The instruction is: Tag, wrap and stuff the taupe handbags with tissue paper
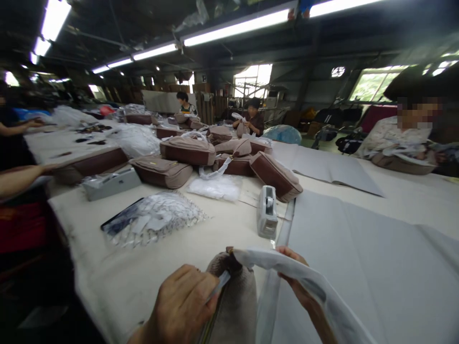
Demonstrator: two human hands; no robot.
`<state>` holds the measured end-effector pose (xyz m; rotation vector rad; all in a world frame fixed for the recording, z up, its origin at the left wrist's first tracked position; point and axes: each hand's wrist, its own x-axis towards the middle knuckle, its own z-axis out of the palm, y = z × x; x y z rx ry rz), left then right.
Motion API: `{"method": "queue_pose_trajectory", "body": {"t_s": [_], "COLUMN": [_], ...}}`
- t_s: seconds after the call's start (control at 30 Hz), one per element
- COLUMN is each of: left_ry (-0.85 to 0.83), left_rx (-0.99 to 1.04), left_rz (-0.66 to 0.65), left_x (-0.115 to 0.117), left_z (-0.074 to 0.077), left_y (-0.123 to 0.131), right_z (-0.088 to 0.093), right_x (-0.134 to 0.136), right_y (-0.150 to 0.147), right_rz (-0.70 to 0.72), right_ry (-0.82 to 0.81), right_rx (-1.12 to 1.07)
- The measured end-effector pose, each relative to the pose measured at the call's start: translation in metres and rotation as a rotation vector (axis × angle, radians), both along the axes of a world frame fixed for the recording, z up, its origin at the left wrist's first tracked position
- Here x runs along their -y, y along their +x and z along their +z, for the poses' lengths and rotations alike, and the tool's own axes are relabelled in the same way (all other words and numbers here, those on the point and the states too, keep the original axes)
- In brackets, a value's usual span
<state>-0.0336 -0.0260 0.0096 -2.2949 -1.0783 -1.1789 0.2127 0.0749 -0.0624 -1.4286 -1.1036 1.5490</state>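
Observation:
A grey-brown handbag (pixel 236 306) stands upright close in front of me, its zipped top facing up. My left hand (pixel 186 298) is closed at the bag's left side, pinching a short translucent strip (pixel 218 285) beside the dark strap tab. From that tab a bag strap (pixel 304 272), wrapped in white film, arches to the right and down. My right hand (pixel 296 279) is closed on this strap from behind, its fingers partly hidden by the wrapping. Beyond the bag stands a grey tape dispenser (pixel 267 215), apart from both hands.
Several brown bags (pixel 188 150) are heaped mid-table. Loose clear plastic (pixel 161 215) lies to the left, near another tape dispenser (pixel 113 184). Grey sheets (pixel 358 253) cover the right side. Co-workers sit at the far side and right; another person's arm (pixel 21 181) reaches in from the left.

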Motion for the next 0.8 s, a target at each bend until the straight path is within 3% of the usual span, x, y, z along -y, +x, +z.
{"method": "queue_pose_trajectory", "body": {"t_s": [0.17,0.3,0.5,0.8], "left_ry": [-0.006,-0.026,0.154,0.212], "left_rx": [0.050,0.068,0.108,0.068], "left_rz": [-0.037,-0.049,0.114,0.048], "left_x": [0.002,0.007,0.011,0.005], "left_z": [-0.004,-0.004,-0.005,-0.002], "left_y": [0.006,0.009,0.012,0.016], "right_z": [0.065,0.101,0.111,0.119], "right_x": [0.066,0.074,0.063,0.061], "right_y": [-0.013,-0.040,-0.050,-0.052], "right_rz": [0.415,0.514,0.516,0.529], "right_ry": [-0.120,-0.092,-0.098,-0.136], "right_rx": [-0.342,-0.369,-0.270,-0.161]}}
